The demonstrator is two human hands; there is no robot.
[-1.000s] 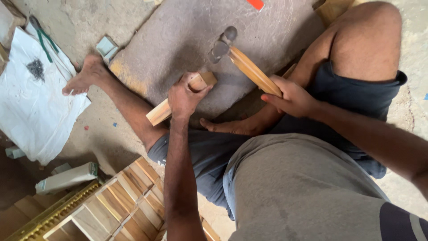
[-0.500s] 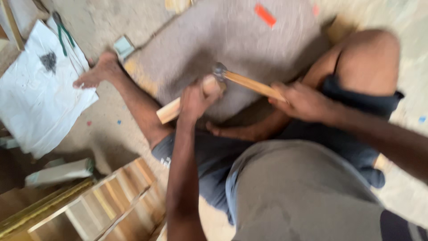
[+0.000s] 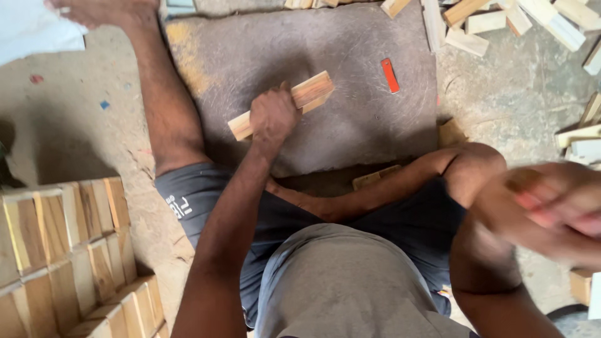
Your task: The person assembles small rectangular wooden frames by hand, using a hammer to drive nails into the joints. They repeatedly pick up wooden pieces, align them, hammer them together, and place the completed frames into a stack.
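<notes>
1. The left hand [image 3: 273, 116] is closed tight around a short wooden block [image 3: 285, 104], fingers wrapped over its middle so both ends stick out either side.
2. The block lies at a slant on a grey stone slab [image 3: 350, 125], roughly at the slab's middle, its higher end toward the slab's far right corner.
3. The right hand [image 3: 551, 209] is raised close to the camera at the right edge and is badly blurred. Can't tell whether it's open or closed, or if it holds anything.
4. A small red flat piece [image 3: 390, 75] sits on the slab to the right of the block, well apart from it.
5. The person sits on the floor with one leg stretched along the slab's left edge and the other folded in front of its near edge.
6. Loose wood offcuts [image 3: 501, 19] are scattered on the floor past the slab's far right corner.
7. A neat stack of similar wooden blocks [image 3: 69, 250] stands on the floor at lower left, beside the person's hip.
</notes>
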